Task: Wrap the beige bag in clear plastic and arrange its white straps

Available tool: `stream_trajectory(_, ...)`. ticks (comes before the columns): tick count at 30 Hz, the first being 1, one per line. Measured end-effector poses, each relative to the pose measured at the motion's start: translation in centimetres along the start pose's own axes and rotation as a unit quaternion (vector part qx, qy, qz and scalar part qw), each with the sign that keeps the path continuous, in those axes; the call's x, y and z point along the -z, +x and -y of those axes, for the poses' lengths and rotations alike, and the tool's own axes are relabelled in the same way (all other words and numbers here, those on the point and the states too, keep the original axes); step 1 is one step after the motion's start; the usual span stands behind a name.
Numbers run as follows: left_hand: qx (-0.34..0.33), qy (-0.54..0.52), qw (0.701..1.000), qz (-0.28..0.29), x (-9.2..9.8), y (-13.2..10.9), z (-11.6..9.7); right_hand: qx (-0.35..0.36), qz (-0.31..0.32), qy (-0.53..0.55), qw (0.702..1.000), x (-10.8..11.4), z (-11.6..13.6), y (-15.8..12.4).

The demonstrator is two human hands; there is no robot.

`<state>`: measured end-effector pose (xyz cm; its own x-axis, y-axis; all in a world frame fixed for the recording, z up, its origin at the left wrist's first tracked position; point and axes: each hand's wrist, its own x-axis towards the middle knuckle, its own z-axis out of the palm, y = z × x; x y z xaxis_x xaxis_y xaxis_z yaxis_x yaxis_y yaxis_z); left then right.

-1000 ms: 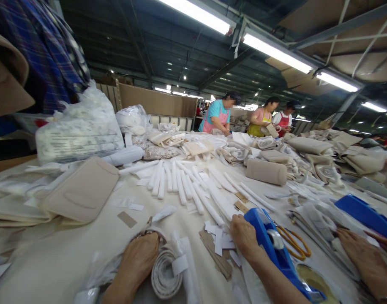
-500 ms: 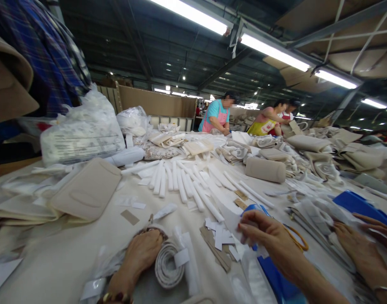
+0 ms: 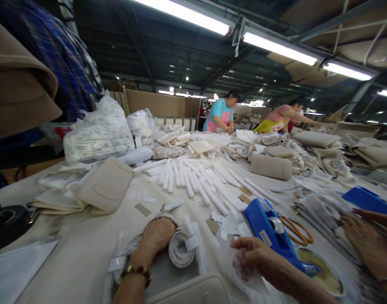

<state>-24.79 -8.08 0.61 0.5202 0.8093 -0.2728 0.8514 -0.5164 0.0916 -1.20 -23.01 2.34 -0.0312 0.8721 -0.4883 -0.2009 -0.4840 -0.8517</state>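
A beige bag lies in front of me with its padded flap toward me. My left hand, with a beaded bracelet at the wrist, curls over its far edge; the fingertips are hidden. Beside that hand sits a rolled-up beige strap with a white band on it. To its right, a narrow white wrapped roll runs along the bag's side. My right hand is closed on a thin see-through white sheet, right of the bag.
A blue tape dispenser and orange-handled scissors lie beyond my right hand. White rolls fan out ahead, near paper slips. At right, another person's hands handle wrapped pieces. Beige panels lie at left.
My right hand has drawn back toward me and left, away from the tape dispenser, which now shows more fully. The see-through sheet is nearer the bag. My left hand keeps its place on the bag.
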Motion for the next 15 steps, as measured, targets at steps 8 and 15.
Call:
stream_trajectory(8, -0.025, 0.017, 0.999, -0.027, 0.5, -0.9, 0.2, 0.062, -0.021, 0.036, 0.997, 0.6, 2.6, 1.1)
stream_trajectory(15, -0.02, 0.024, 0.999, -0.043, 1.5, -2.7, 0.8, 0.157, -0.066, 0.065, 0.983, 0.6, 5.5, 3.4)
